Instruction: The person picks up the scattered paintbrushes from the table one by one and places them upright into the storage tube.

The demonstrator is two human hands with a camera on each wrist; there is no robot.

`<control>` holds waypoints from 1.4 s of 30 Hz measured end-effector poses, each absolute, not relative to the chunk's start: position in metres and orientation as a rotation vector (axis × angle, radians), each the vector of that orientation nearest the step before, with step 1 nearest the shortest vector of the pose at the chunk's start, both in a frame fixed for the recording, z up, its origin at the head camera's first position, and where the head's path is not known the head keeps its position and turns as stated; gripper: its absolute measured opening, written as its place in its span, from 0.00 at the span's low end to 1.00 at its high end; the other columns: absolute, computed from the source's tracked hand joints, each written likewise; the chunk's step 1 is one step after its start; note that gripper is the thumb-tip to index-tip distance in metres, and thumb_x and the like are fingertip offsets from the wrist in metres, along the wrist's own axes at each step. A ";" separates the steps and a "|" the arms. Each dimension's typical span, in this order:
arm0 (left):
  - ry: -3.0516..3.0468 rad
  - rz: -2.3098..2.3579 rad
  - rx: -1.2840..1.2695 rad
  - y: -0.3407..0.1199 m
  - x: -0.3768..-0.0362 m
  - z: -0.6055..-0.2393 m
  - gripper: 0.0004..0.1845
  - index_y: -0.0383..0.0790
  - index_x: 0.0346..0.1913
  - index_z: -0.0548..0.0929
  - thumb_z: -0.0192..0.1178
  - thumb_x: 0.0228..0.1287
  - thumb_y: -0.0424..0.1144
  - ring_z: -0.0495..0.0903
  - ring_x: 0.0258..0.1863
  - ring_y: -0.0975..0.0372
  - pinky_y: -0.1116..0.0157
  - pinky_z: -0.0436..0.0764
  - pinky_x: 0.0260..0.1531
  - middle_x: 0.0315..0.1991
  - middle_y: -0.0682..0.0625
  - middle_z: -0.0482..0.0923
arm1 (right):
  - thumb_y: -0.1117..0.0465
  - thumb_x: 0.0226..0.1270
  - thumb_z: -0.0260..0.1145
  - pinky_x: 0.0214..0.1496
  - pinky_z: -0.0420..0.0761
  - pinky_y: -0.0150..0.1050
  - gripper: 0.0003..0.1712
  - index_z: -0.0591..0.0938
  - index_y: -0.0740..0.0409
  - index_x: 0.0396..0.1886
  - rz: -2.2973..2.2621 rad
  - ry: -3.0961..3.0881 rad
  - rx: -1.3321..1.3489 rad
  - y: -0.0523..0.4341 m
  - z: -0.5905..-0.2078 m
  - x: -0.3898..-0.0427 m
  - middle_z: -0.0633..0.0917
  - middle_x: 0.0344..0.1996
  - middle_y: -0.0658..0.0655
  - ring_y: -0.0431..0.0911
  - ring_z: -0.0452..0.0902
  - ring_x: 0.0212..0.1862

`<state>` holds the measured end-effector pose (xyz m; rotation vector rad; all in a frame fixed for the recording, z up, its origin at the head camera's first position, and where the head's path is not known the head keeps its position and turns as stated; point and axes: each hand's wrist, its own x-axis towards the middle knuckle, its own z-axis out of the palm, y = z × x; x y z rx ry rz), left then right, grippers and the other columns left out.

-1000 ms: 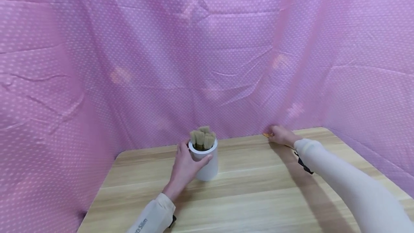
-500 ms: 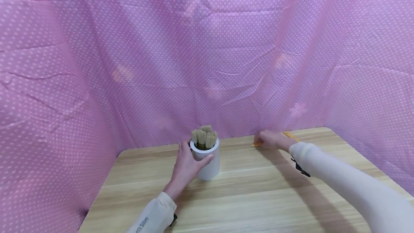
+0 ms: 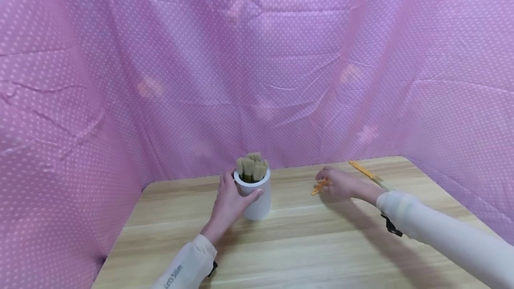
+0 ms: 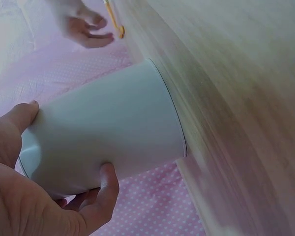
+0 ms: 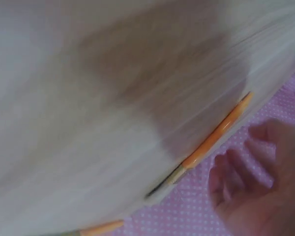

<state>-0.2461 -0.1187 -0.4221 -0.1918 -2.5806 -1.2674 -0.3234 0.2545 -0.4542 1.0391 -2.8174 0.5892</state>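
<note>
My left hand (image 3: 233, 200) holds the side of a white cylindrical container (image 3: 259, 202), thumb in front, fingers round the far side. Several paintbrushes (image 3: 250, 168) stand in it, pale bristles up. In the left wrist view the fingers of the left hand (image 4: 54, 196) wrap the smooth wall of the container (image 4: 108, 128). My right hand (image 3: 337, 183) is over the table, right of the container, beside an orange-handled paintbrush (image 3: 320, 187). The right wrist view shows this right hand (image 5: 265, 182) with loosely bent fingers, apart from the paintbrush (image 5: 211, 140) lying on the table.
Another orange-handled paintbrush (image 3: 363, 171) lies near the back right of the wooden table (image 3: 289, 253), partly behind the right forearm. Pink dotted cloth (image 3: 257, 70) hangs round the back and sides of the table.
My right hand has moved left and nearer from the back edge. The back-right paintbrush, mostly covered by that hand earlier, has come into view. The left hand stays on the container.
</note>
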 end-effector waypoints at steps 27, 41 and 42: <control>-2.578 -1.291 -0.160 -0.117 -0.245 -0.422 0.58 0.38 0.76 0.54 0.76 0.53 0.61 0.65 0.67 0.46 0.40 0.70 0.62 0.65 0.40 0.63 | 0.65 0.53 0.67 0.16 0.59 0.32 0.17 0.76 0.57 0.08 1.040 -2.908 0.063 0.247 -0.472 -0.331 0.71 0.08 0.48 0.41 0.62 0.14; -2.580 -1.272 -0.198 -0.117 -0.247 -0.423 0.59 0.38 0.77 0.53 0.76 0.53 0.62 0.65 0.67 0.45 0.40 0.72 0.60 0.66 0.40 0.62 | 0.69 0.67 0.70 0.30 0.78 0.32 0.07 0.80 0.68 0.32 1.886 -2.764 0.055 0.237 -0.451 -0.320 0.77 0.22 0.50 0.41 0.73 0.26; -2.580 -1.269 -0.196 -0.117 -0.248 -0.423 0.59 0.38 0.77 0.53 0.76 0.53 0.62 0.65 0.67 0.46 0.41 0.72 0.60 0.66 0.41 0.62 | 0.70 0.68 0.69 0.32 0.81 0.34 0.06 0.80 0.70 0.34 1.915 -2.748 0.081 0.235 -0.448 -0.319 0.78 0.23 0.51 0.41 0.74 0.28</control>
